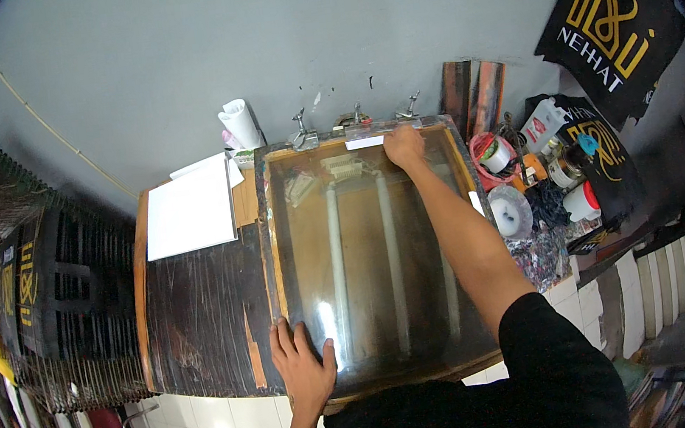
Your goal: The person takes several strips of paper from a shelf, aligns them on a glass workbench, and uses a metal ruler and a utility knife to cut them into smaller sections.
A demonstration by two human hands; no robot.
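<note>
A wooden frame holding a clear, glossy panel lies on the bench in front of me. Pale tubes show through the panel. My left hand rests on the near left edge of the frame, fingers spread, thumb over the panel. My right arm reaches across to the far side. There my right hand is curled closed at the far rail, beside a white strip under the metal clamp bar. What its fingers grip is hidden.
Metal screw clamps stand along the far edge. White sheets lie on the dark bench to the left. Cluttered at right: a white bowl, a red-lidded jar, a pink tub. A drying rack stands far left.
</note>
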